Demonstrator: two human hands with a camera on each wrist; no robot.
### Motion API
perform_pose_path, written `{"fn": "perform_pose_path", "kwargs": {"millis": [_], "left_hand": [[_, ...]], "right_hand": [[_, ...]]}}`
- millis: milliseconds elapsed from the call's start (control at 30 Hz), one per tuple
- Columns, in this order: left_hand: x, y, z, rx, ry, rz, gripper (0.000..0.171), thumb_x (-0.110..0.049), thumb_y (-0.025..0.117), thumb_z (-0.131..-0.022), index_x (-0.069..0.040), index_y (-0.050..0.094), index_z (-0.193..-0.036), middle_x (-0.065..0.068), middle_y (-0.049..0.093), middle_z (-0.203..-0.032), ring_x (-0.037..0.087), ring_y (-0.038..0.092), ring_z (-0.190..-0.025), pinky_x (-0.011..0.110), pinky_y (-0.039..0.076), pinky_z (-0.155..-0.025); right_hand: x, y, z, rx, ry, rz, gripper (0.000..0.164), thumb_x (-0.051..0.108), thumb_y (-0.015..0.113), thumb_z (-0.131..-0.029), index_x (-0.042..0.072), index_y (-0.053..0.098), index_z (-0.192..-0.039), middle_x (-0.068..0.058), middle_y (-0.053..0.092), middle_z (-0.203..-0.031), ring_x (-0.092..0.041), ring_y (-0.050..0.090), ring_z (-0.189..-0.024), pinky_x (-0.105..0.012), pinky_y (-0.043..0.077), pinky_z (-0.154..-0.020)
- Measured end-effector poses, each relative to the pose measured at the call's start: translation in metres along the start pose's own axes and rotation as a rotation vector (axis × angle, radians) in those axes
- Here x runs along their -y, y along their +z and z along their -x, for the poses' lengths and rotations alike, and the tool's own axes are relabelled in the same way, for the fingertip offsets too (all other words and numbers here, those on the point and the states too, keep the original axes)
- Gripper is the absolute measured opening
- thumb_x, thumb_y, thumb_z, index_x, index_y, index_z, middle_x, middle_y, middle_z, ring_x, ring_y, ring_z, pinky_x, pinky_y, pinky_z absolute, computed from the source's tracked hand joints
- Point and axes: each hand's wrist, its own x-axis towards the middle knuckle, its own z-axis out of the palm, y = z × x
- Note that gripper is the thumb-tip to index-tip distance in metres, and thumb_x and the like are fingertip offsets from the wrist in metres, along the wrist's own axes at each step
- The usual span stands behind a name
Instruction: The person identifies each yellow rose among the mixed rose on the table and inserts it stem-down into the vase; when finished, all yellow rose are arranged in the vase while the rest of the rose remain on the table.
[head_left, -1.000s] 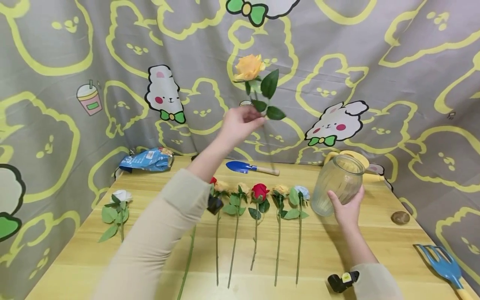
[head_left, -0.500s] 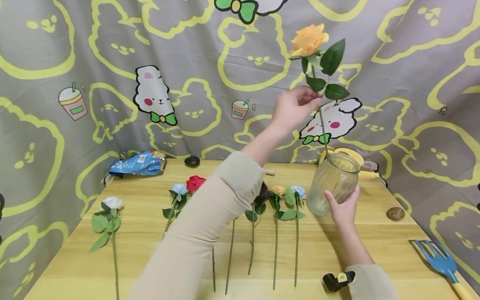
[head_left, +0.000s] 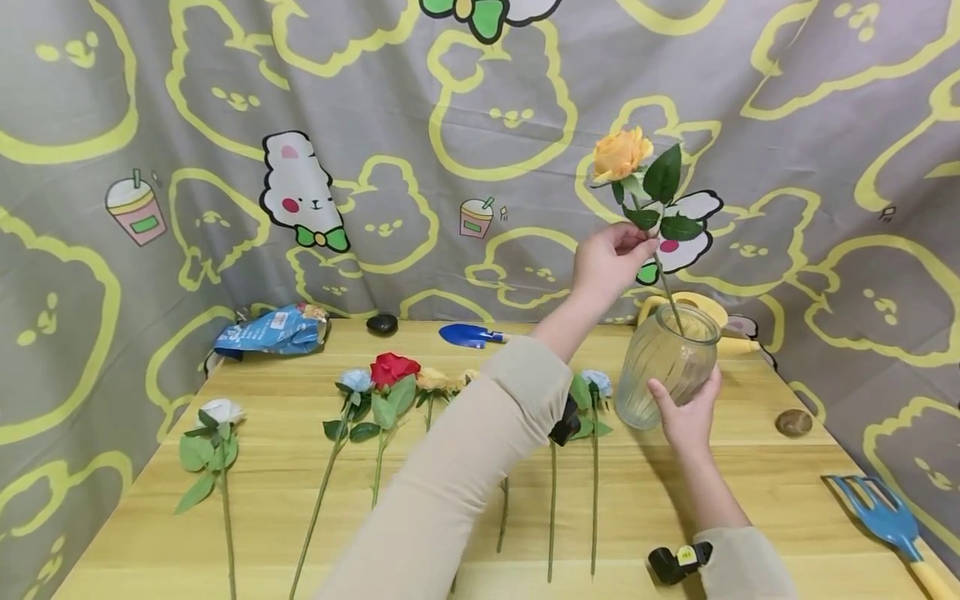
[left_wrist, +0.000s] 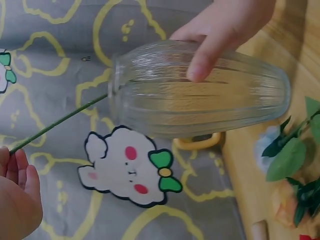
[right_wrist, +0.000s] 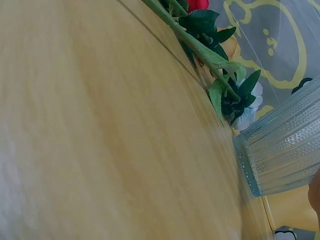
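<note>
My left hand (head_left: 615, 262) pinches an orange-yellow rose (head_left: 621, 155) by its stem, just below the dark green leaves. The bloom points up, and the stem's lower end passes into the mouth of a clear ribbed glass vase (head_left: 660, 379). Around the vase's side curls my right hand (head_left: 690, 412), thumb in front, tilting it slightly to the right. In the left wrist view the green stem (left_wrist: 60, 120) runs from my fingers past the vase's rim. The right wrist view catches the vase's base (right_wrist: 250, 167) and a sliver of hand at the right edge.
Several roses lie in a row on the table, among them white (head_left: 222, 411), red (head_left: 393, 369) and blue (head_left: 597, 383); my left sleeve hides some. Behind the vase is a yellow watering can (head_left: 738, 346). A blue trowel (head_left: 468, 335), fork (head_left: 885, 521), bag (head_left: 277, 331) and stones lie around.
My left hand has carried the rose rightward to the vase, then lowered it, bringing the stem's end into the vase's mouth. The right hand keeps its hold on the vase.
</note>
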Motion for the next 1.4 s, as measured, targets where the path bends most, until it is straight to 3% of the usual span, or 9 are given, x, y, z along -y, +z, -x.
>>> {"fn": "perform_pose_path", "kwargs": {"millis": [300,600,767,967,1033,1200,1400], "left_hand": [[0.025,0.024,0.008,0.112,-0.040,-0.156,0.013,-0.025,0.068,-0.082,-0.012,0.066,-0.078,-0.009,0.060,-0.068,-0.001,0.051,-0.061,0.009,0.039,-0.054],[0.045,0.046,0.014,0.131,-0.200,-0.257,0.011,-0.032,0.070,-0.079,-0.022,0.070,-0.080,-0.016,0.063,-0.072,-0.004,0.052,-0.064,0.011,0.040,-0.053],[0.049,0.051,0.012,0.129,-0.196,-0.288,0.013,-0.034,0.069,-0.079,-0.023,0.073,-0.082,-0.016,0.064,-0.075,-0.004,0.053,-0.066,0.010,0.040,-0.054],[0.049,0.055,0.014,0.240,-0.250,-0.380,0.013,-0.037,0.069,-0.078,-0.025,0.074,-0.078,-0.018,0.065,-0.081,-0.002,0.056,-0.075,0.012,0.040,-0.056],[0.049,0.054,0.015,0.262,-0.268,-0.384,0.013,-0.037,0.069,-0.078,-0.024,0.074,-0.077,-0.017,0.065,-0.083,0.000,0.056,-0.078,0.013,0.041,-0.057],[0.050,0.054,0.016,0.273,-0.246,-0.388,0.016,-0.037,0.068,-0.079,-0.023,0.074,-0.083,-0.015,0.067,-0.085,0.000,0.057,-0.078,0.013,0.042,-0.059],[0.059,0.048,0.020,0.222,-0.228,-0.195,0.028,-0.030,0.072,-0.076,-0.013,0.070,-0.098,-0.008,0.063,-0.079,0.002,0.053,-0.069,0.013,0.041,-0.056]], "right_hand": [[0.000,0.001,0.000,0.001,-0.001,-0.045,0.087,0.001,0.071,-0.074,0.014,0.016,-0.141,-0.012,0.022,-0.140,-0.024,0.026,-0.126,-0.033,0.017,-0.107],[-0.001,0.004,0.001,0.024,0.003,-0.075,0.085,0.001,0.071,-0.074,0.013,0.018,-0.140,-0.011,0.024,-0.139,-0.025,0.027,-0.125,-0.036,0.019,-0.106],[-0.001,0.004,-0.001,0.031,-0.004,-0.087,0.084,-0.001,0.070,-0.074,0.014,0.019,-0.140,-0.010,0.026,-0.137,-0.024,0.028,-0.124,-0.037,0.021,-0.105],[-0.004,0.005,-0.001,0.012,-0.025,-0.064,0.085,-0.004,0.069,-0.074,0.011,0.018,-0.140,-0.011,0.027,-0.137,-0.022,0.030,-0.123,-0.032,0.022,-0.104],[-0.004,0.006,-0.001,0.013,-0.024,-0.073,0.084,-0.005,0.068,-0.073,0.010,0.018,-0.140,-0.011,0.027,-0.137,-0.022,0.030,-0.122,-0.032,0.023,-0.104],[-0.003,0.006,0.000,0.016,-0.011,-0.049,0.085,-0.004,0.068,-0.074,0.011,0.017,-0.140,-0.012,0.027,-0.138,-0.023,0.030,-0.122,-0.033,0.023,-0.104],[-0.003,0.003,-0.001,0.015,0.004,-0.020,0.085,0.000,0.070,-0.074,0.013,0.018,-0.140,-0.013,0.027,-0.139,-0.024,0.030,-0.123,-0.035,0.023,-0.104]]}}
